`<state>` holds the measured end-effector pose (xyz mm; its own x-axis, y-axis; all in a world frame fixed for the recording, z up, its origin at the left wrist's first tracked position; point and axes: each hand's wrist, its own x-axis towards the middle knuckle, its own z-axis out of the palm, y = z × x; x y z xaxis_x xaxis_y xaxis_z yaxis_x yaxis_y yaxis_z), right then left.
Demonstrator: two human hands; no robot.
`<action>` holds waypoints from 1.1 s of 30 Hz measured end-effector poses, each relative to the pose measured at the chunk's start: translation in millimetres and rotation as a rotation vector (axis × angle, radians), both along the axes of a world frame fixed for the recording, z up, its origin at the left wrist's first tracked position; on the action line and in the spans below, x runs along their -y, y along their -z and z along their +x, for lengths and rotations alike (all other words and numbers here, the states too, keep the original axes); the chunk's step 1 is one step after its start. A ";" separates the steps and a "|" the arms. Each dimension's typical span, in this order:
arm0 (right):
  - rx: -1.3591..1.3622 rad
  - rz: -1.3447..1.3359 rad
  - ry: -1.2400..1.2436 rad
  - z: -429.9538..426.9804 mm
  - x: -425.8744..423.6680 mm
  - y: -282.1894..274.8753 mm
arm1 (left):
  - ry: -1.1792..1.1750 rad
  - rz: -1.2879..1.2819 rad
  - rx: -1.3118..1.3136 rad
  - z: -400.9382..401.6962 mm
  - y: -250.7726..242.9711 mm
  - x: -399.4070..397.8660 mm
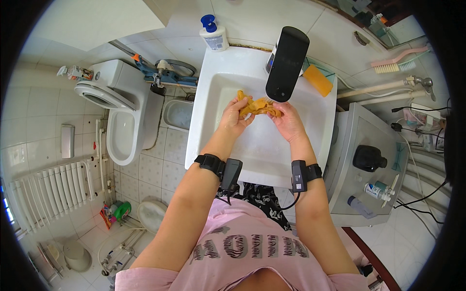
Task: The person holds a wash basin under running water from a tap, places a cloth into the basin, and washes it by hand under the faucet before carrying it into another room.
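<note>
Over the basin of a white ceramic sink, a wet yellow-orange cloth is stretched and bunched between my two hands. My left hand grips its left end, thumb on top, with a corner of fabric poking up above. The other end is pinched in the fingers of my right hand, just below the tip of a black-topped faucet. A little water seems to fall from the faucet onto the cloth. The faucet's head hides its spout.
A pump bottle stands on the sink's back left corner. An orange sponge lies at the back right. To the left is a toilet; to the right, a grey-topped cabinet holds several bottles. Brushes hang on the wall.
</note>
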<state>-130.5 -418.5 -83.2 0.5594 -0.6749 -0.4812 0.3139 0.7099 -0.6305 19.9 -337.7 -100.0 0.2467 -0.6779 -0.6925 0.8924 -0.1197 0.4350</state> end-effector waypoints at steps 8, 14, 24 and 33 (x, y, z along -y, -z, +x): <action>-0.090 -0.013 0.053 -16.2 9.7 -1.5 | 0.031 -0.215 -0.217 11.2 3.7 -12.3; -0.271 -0.246 -0.100 -12.2 6.9 9.8 | -0.035 -0.139 -0.120 -2.3 -1.6 -9.7; -0.052 -0.061 0.036 21.0 1.1 9.2 | 0.079 0.016 0.158 -15.6 -18.8 -10.5; -0.453 -0.672 -0.187 32.3 -54.0 -4.8 | -0.078 -0.047 -0.130 -27.5 8.2 15.0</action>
<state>-98.2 -364.5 -78.3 0.5399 -0.8140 -0.2145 -0.1576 0.1526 -0.9756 -7.6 -352.7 -108.2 0.2102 -0.6928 -0.6899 0.9473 -0.0302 0.3189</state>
